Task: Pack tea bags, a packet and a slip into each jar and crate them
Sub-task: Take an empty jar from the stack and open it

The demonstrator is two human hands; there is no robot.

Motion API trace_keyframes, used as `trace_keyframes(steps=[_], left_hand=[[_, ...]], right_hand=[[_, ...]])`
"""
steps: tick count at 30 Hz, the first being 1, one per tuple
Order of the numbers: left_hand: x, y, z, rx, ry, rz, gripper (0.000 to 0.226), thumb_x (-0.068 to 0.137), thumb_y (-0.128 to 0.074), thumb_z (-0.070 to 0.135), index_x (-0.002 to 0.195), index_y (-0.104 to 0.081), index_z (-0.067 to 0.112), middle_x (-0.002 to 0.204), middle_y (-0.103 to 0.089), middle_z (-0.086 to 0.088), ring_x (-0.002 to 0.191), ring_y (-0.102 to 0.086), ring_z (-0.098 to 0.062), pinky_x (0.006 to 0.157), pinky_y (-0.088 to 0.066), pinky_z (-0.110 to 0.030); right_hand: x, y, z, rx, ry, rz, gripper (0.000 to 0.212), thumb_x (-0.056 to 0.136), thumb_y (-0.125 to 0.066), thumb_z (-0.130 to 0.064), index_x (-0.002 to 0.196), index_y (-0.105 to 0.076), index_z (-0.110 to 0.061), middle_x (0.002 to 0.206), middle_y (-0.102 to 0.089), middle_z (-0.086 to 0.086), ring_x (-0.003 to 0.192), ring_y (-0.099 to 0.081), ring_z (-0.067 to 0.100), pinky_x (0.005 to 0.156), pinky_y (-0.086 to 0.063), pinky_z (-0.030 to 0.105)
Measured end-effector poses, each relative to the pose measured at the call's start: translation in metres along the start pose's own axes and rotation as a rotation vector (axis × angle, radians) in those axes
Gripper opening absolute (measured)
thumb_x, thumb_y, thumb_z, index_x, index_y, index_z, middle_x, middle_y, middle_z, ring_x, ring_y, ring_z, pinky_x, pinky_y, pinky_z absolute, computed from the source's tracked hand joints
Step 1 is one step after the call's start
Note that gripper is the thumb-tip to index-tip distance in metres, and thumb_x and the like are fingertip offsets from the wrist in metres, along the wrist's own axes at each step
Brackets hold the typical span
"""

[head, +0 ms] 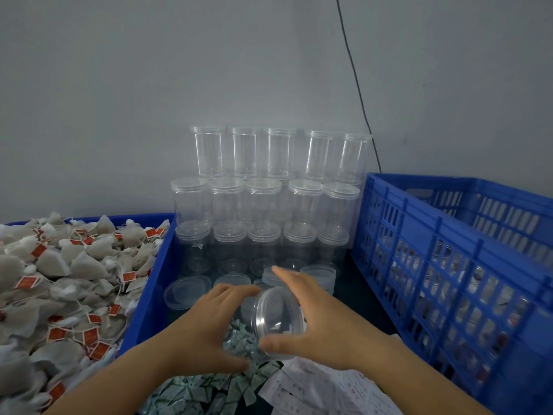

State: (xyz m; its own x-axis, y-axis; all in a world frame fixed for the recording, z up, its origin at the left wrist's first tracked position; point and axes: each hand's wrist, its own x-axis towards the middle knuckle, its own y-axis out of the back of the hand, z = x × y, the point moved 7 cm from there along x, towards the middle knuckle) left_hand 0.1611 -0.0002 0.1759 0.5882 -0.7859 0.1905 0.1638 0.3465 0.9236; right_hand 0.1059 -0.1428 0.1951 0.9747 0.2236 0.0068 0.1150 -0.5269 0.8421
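A clear plastic jar (276, 319) lies tilted toward me in the middle, its lid end facing the camera. My left hand (209, 327) holds the jar's body, fingers over the top and thumb underneath. My right hand (311, 322) grips the lid end, thumb below and fingers spread above. Tea bags (59, 283) with red tags fill the bin at left. Small green-white packets (209, 390) lie heaped below my hands. White paper slips (323, 390) lie to their right.
Empty lidded jars (263, 202) stand stacked in three rows against the wall inside a blue tray (155, 283). Loose lids (187, 292) lie in front of them. A blue slatted crate (449, 265) at right holds several packed jars.
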Motion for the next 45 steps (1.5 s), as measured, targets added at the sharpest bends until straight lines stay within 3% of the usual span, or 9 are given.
trace_keyframes(steps=[6,9,21,26,30,34,39,42,45], left_hand=[[0.001,-0.001,0.000,-0.028,0.010,-0.018,0.092,0.066,-0.073,0.055,0.128,-0.004,0.059,0.124,-0.009,0.049,0.120,-0.014,0.022,0.105,-0.026,-0.012],[0.001,0.000,0.000,-0.031,0.006,-0.007,0.092,0.066,-0.073,0.056,0.127,-0.005,0.060,0.123,-0.011,0.050,0.119,-0.015,0.024,0.103,-0.026,-0.010],[0.001,-0.001,-0.001,-0.045,-0.014,0.005,0.089,0.065,-0.072,0.055,0.128,-0.010,0.058,0.122,-0.012,0.050,0.120,-0.017,0.021,0.097,-0.026,-0.003],[0.001,0.001,-0.001,-0.027,-0.011,0.044,0.091,0.064,-0.072,0.059,0.128,-0.008,0.057,0.125,-0.013,0.047,0.122,-0.017,0.020,0.101,-0.027,-0.007],[0.002,0.002,0.001,0.028,-0.019,0.076,0.091,0.064,-0.070,0.057,0.129,-0.005,0.057,0.123,-0.009,0.050,0.121,-0.011,0.023,0.101,-0.023,-0.008],[0.002,0.005,0.002,0.110,-0.027,0.131,0.093,0.065,-0.066,0.059,0.138,-0.010,0.048,0.126,-0.012,0.042,0.123,-0.011,0.014,0.104,-0.021,-0.014],[0.002,0.005,0.000,0.116,-0.024,0.142,0.096,0.067,-0.070,0.055,0.145,-0.017,0.036,0.133,-0.022,0.030,0.126,-0.015,0.007,0.106,-0.023,-0.018],[0.002,0.005,0.000,0.094,-0.024,0.133,0.096,0.067,-0.071,0.052,0.145,-0.019,0.034,0.134,-0.026,0.027,0.125,-0.017,0.006,0.106,-0.026,-0.019],[0.003,0.005,0.001,0.049,-0.016,0.106,0.096,0.066,-0.073,0.050,0.145,-0.020,0.035,0.132,-0.025,0.030,0.126,-0.017,0.008,0.105,-0.027,-0.019]], right_hand=[[0.005,-0.002,0.009,0.119,-0.217,-0.006,0.123,0.055,-0.043,-0.097,0.157,-0.016,-0.033,0.153,-0.041,-0.006,0.128,-0.051,0.016,0.101,-0.050,0.037],[0.005,-0.001,0.005,0.087,-0.189,0.010,0.101,0.069,-0.053,-0.088,0.150,-0.029,-0.033,0.140,-0.049,-0.012,0.118,-0.054,0.010,0.096,-0.050,0.032],[-0.002,-0.004,-0.017,-0.399,0.277,-0.096,0.087,0.084,-0.074,-0.032,0.149,-0.020,-0.048,0.156,-0.007,-0.023,0.142,-0.018,0.011,0.107,-0.036,0.030],[0.003,0.000,-0.006,-0.043,0.103,-0.022,0.107,0.071,-0.073,-0.072,0.138,0.011,-0.072,0.155,0.015,-0.034,0.146,-0.012,0.004,0.109,-0.029,0.031],[0.012,-0.001,0.015,0.250,-0.217,0.040,0.130,0.048,-0.049,-0.097,0.155,0.001,-0.043,0.165,-0.011,-0.007,0.144,-0.032,0.018,0.110,-0.042,0.039],[0.014,-0.012,0.020,0.393,-0.331,-0.018,0.126,0.044,-0.048,-0.098,0.150,-0.028,-0.034,0.135,-0.054,-0.001,0.094,-0.069,0.018,0.065,-0.061,0.028],[0.017,-0.010,0.017,0.290,-0.179,0.017,0.082,0.071,-0.068,-0.073,0.137,-0.039,-0.035,0.128,-0.052,-0.014,0.104,-0.059,0.005,0.077,-0.053,0.023],[0.014,-0.003,0.011,0.090,-0.016,0.035,0.086,0.074,-0.077,-0.061,0.143,-0.027,-0.046,0.136,-0.037,-0.023,0.118,-0.047,-0.001,0.094,-0.044,0.020],[0.008,0.004,0.002,-0.091,0.148,0.023,0.086,0.075,-0.079,-0.050,0.141,-0.024,-0.054,0.139,-0.023,-0.034,0.122,-0.035,-0.009,0.090,-0.035,0.010]])
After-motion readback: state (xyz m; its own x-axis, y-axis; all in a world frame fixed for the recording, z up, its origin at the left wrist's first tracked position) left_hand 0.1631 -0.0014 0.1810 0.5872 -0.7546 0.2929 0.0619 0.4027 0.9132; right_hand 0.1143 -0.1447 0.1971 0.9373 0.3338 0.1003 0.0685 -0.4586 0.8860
